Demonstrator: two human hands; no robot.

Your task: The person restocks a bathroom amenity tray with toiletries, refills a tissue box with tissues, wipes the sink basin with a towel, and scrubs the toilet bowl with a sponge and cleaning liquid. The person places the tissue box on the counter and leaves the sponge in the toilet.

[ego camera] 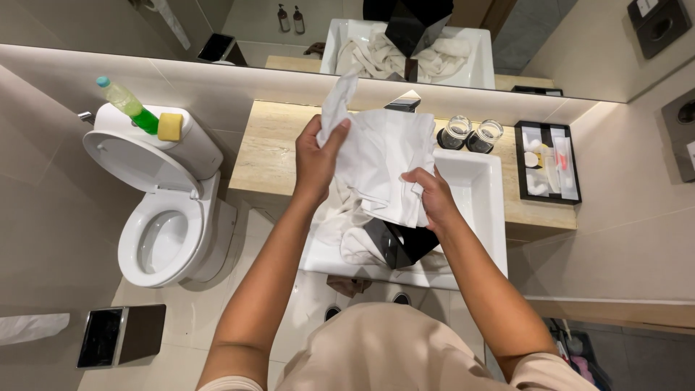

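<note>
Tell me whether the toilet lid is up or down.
Up. The toilet lid leans back against the tank, and the bowl below it is open to view.

green spray bottle [129,105] on toilet tank [195,141], small white packets [534,185] in black tray [520,163]

A pale stone counter [275,156] carries a white sink [478,217], two glasses [470,134] and a black tray [548,163].
</note>
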